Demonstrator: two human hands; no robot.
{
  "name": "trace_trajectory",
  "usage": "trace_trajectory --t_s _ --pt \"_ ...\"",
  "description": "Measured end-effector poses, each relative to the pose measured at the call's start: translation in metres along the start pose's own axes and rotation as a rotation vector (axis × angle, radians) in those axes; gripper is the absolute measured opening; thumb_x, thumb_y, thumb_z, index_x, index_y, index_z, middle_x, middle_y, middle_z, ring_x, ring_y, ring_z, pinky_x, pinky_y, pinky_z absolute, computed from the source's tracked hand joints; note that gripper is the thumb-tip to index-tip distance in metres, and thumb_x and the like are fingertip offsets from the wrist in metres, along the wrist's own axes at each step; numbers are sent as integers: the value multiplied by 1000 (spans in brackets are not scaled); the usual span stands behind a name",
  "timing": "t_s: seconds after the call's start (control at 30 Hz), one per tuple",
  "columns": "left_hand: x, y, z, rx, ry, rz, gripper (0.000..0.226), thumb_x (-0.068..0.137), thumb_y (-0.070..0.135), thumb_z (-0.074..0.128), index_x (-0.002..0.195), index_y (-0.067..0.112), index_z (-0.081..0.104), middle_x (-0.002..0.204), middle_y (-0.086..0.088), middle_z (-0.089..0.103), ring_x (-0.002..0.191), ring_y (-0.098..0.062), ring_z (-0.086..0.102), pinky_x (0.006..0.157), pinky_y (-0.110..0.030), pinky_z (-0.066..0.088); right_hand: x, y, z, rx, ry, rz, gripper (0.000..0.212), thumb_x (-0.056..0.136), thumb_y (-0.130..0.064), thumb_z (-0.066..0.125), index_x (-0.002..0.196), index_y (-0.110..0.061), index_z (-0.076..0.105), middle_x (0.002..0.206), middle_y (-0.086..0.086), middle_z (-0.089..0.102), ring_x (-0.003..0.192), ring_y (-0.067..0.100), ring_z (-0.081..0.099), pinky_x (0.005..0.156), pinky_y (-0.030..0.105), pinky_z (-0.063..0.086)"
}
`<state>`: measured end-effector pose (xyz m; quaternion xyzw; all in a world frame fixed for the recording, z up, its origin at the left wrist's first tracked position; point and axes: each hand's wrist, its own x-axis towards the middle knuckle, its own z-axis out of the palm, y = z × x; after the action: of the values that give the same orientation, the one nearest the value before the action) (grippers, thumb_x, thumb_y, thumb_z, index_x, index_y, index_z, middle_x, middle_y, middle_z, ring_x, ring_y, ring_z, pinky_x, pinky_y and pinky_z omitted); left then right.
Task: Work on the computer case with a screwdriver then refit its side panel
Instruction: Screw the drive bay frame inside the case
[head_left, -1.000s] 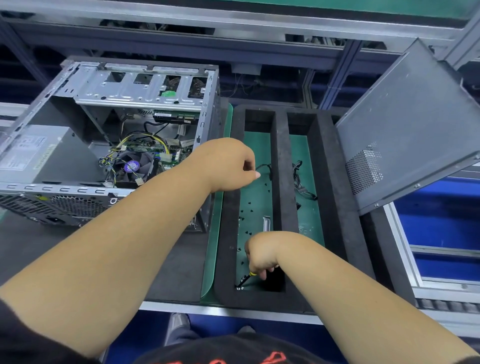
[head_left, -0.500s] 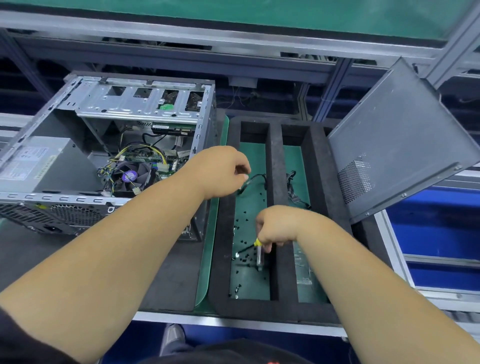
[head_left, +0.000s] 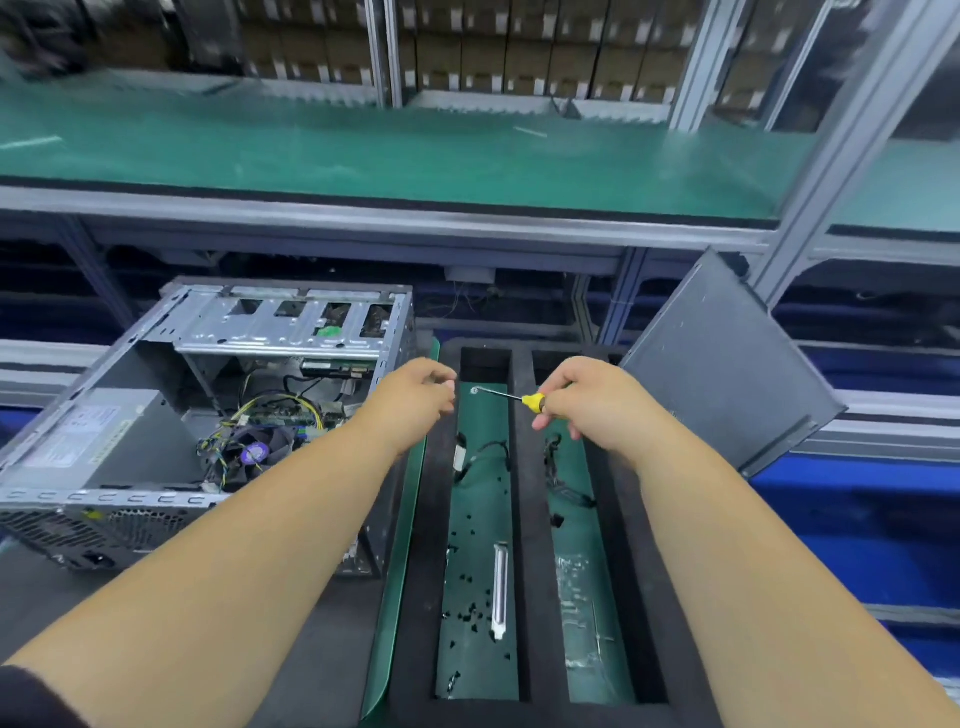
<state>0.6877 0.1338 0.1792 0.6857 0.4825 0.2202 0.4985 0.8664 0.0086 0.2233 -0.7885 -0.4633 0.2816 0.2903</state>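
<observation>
The open computer case lies on its side at the left, its fan, wires and power supply exposed. Its grey side panel leans upright at the right of the foam tray. My right hand grips a yellow-handled screwdriver above the tray, the shaft pointing left with a small screw at its tip. My left hand hovers just left of that tip, fingers curled; whether it holds anything is hidden.
A black foam tray with two green-floored slots holds several loose black screws, a metal slot cover and cables. A green shelf runs across above. Aluminium frame posts stand at the right.
My right hand lifted the screwdriver from the tray floor up and away toward the tray's far end. My left hand stayed near the case's edge. The camera tilted upward.
</observation>
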Motion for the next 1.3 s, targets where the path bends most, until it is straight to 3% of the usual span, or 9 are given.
trace_trajectory --t_s 0.1,0.23,0.33,0.5,0.67,0.73,0.9,1.07,1.3 --pt "-3 13 8 -373 -61 -254 20 100 17 48 115 7 59 97 -11 70 85 -16 70 70 -24 57 -3 -4 -8 36 7 -20 8 79 -19 65 79 -26 69 61 -25 66 37 0 45 33 13 34" --pt "-4 19 9 -656 -105 -370 15 99 16 55 101 3 62 94 -14 72 76 -16 71 58 -23 57 -5 -8 -13 42 16 -8 23 72 -18 70 68 -41 68 60 -7 66 42 4 47 43 23 40" --pt "-2 23 11 -701 -96 -376 13 96 15 59 100 3 63 83 -10 74 70 -14 71 56 -23 57 -5 -7 -15 81 3 5 17 70 -17 72 67 -34 69 74 4 71 49 10 48 48 26 41" --pt "0 23 14 -728 -86 -373 13 92 12 64 102 3 63 67 -2 72 57 -8 66 54 -19 55 -1 -4 -13 96 -34 3 16 68 -20 73 71 -35 68 80 5 73 49 8 48 51 28 43" --pt "1 16 9 -786 -34 -320 7 94 10 61 100 7 62 64 1 66 59 -7 59 60 -19 50 1 -3 -12 172 -80 -17 27 69 -22 62 95 -26 57 81 -5 76 62 12 58 66 33 50" --pt "-1 13 3 -833 -36 -281 8 94 8 60 102 6 63 64 2 67 59 -7 60 62 -20 50 1 -3 -11 227 -56 -71 28 68 -23 60 95 -23 56 85 -5 76 70 13 63 69 34 54" --pt "-5 5 -12 -905 -27 -194 14 98 6 51 102 6 65 64 4 66 56 -4 60 58 -17 52 -1 -10 -11 469 110 -254 23 83 -6 66 91 -28 71 90 -9 74 69 9 69 68 23 57" --pt "-14 1 -21 -960 -43 -163 19 100 11 49 104 5 66 66 3 62 59 -5 56 60 -19 52 -7 -25 -3 640 160 -326 10 85 -15 72 91 -20 76 80 5 76 62 14 65 60 24 56" --pt "-23 3 -29 -1038 -50 -153 15 96 9 54 103 4 67 69 0 60 58 -7 55 57 -20 51 -7 -35 10 652 129 -307 7 82 -19 70 86 -22 75 75 5 75 59 12 64 57 22 52"
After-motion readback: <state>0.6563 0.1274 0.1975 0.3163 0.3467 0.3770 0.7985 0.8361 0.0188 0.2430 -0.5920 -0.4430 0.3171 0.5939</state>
